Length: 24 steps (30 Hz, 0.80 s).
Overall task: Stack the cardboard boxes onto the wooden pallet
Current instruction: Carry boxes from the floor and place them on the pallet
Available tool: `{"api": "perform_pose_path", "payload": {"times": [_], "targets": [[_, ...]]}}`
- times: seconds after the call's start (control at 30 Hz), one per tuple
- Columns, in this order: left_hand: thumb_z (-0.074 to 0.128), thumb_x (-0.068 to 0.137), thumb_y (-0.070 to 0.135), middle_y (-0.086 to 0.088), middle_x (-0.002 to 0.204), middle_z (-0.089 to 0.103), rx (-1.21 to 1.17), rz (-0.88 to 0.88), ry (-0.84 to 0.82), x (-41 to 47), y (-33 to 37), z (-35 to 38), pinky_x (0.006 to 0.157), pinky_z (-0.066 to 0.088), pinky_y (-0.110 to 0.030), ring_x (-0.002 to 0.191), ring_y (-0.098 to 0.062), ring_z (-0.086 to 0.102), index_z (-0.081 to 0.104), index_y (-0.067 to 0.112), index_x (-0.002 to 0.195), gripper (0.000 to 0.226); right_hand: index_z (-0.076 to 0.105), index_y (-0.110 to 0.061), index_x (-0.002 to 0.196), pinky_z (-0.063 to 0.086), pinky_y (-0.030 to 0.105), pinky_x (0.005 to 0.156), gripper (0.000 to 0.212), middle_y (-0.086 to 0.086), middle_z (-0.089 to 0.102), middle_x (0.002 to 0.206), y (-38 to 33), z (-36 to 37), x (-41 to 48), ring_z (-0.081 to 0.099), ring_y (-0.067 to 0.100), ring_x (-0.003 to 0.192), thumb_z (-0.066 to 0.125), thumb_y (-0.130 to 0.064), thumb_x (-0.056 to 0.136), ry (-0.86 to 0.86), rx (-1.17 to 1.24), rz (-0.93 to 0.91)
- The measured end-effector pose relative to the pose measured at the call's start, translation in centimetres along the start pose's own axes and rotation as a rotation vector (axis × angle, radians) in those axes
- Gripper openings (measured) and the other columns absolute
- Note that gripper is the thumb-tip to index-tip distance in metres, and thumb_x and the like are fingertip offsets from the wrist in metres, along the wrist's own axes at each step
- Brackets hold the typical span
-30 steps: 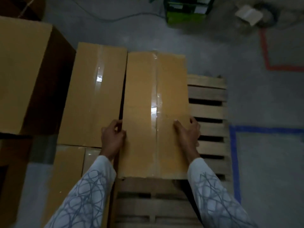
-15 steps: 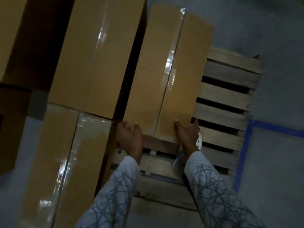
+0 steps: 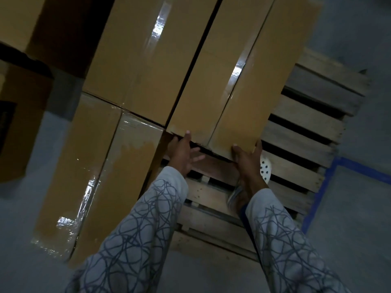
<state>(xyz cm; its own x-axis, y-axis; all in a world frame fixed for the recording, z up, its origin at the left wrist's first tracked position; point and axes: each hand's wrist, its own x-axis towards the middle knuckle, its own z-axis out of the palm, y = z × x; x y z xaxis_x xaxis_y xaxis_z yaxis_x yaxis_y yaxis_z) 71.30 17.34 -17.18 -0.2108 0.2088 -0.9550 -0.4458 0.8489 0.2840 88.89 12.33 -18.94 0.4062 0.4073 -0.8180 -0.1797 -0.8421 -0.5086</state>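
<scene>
A long taped cardboard box (image 3: 230, 85) lies on the wooden pallet (image 3: 300, 142), pressed against a second long box (image 3: 146, 58) on its left. At its near end, my right hand (image 3: 247, 163) grips the right corner, thumb on the end face and fingers round the side. My left hand (image 3: 182, 153) is at the near left corner, thumb touching the lower edge, fingers spread and loose beneath the end. A third taped box (image 3: 95, 178) lies nearer, at the left of the pallet.
A foot in a white perforated shoe (image 3: 264, 169) stands on the pallet slats under my right hand. Blue tape (image 3: 317, 199) marks the grey floor right of the pallet. A larger box (image 3: 14, 20) stands at the upper left.
The long box has slid away from me and closed the gap to its left neighbour. Both hands moved from its sides to its near end, and my view has leaned in closer.
</scene>
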Motion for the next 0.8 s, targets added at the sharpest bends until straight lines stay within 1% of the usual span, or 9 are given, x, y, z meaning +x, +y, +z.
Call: {"api": "perform_pose_path", "payload": {"times": [0.1,0.23,0.33,0.4,0.53,0.6,0.73,0.8], "targets": [[0.065,0.099,0.032,-0.018,0.14,0.057,0.028,-0.014,0.014,-0.2,0.3,0.2,0.062,0.064,-0.048,0.094,-0.03,0.072,0.029,0.019,0.159,0.071,0.013,-0.047,0.161,0.048,0.055,0.11,0.111,-0.009,0.052,0.139,-0.3,0.5,0.3,0.055,0.026,0.13,0.075,-0.05,0.069,-0.018,0.017,-0.006],[0.065,0.099,0.032,-0.018,0.14,0.057,0.044,-0.014,0.033,-0.4,0.6,0.4,0.062,0.064,-0.048,0.094,-0.029,0.072,0.029,0.018,0.159,0.072,0.014,-0.048,0.159,0.048,0.056,0.109,0.11,-0.005,0.051,0.146,-0.6,0.7,0.7,0.054,0.027,0.131,0.075,-0.05,0.069,-0.008,0.023,-0.007],[0.066,0.098,0.031,-0.017,0.14,0.057,0.038,-0.006,0.042,-0.4,1.0,0.5,0.062,0.064,-0.048,0.095,-0.03,0.071,0.029,0.016,0.159,0.073,0.013,-0.049,0.159,0.049,0.057,0.108,0.109,-0.006,0.049,0.142,-0.8,1.0,1.0,0.054,0.029,0.131,0.074,-0.051,0.07,-0.008,-0.005,-0.021],[0.067,0.097,0.03,-0.017,0.138,0.058,0.042,-0.011,0.044,-0.4,1.2,0.5,0.064,0.064,-0.049,0.095,-0.03,0.071,0.03,0.015,0.158,0.073,0.01,-0.047,0.16,0.049,0.057,0.109,0.112,-0.005,0.047,0.144,-0.8,1.2,1.2,0.053,0.029,0.132,0.074,-0.052,0.069,0.001,-0.014,-0.018],[0.067,0.098,0.031,-0.018,0.136,0.059,0.074,0.002,0.055,-0.2,1.0,0.6,0.06,0.064,-0.044,0.097,-0.028,0.071,0.029,0.015,0.158,0.072,0.008,-0.047,0.161,0.047,0.057,0.11,0.112,-0.003,0.044,0.149,-0.5,1.3,1.4,0.05,0.029,0.134,0.074,-0.05,0.071,0.01,-0.02,-0.028],[0.066,0.099,0.032,-0.018,0.138,0.058,0.073,0.005,0.05,0.0,1.0,0.7,0.062,0.064,-0.045,0.098,-0.028,0.071,0.028,0.016,0.159,0.072,0.008,-0.047,0.161,0.047,0.058,0.11,0.111,-0.003,0.044,0.151,-0.6,1.3,1.6,0.05,0.029,0.134,0.074,-0.049,0.072,0.011,-0.013,-0.029],[0.065,0.099,0.032,-0.018,0.139,0.058,0.091,0.012,0.039,0.0,1.2,0.8,0.058,0.064,-0.041,0.099,-0.027,0.071,0.028,0.015,0.159,0.072,0.005,-0.047,0.162,0.046,0.058,0.111,0.106,-0.001,0.044,0.153,-0.6,1.2,2.1,0.05,0.03,0.134,0.075,-0.043,0.081,0.018,-0.019,-0.039],[0.065,0.099,0.032,-0.017,0.14,0.057,0.101,0.017,0.035,0.0,1.3,0.8,0.056,0.063,-0.041,0.098,-0.027,0.071,0.029,0.015,0.158,0.071,0.004,-0.048,0.161,0.046,0.058,0.111,0.11,0.002,0.043,0.154,-0.7,1.3,2.1,0.05,0.031,0.133,0.075,-0.047,0.078,0.027,-0.032,-0.029]]}}
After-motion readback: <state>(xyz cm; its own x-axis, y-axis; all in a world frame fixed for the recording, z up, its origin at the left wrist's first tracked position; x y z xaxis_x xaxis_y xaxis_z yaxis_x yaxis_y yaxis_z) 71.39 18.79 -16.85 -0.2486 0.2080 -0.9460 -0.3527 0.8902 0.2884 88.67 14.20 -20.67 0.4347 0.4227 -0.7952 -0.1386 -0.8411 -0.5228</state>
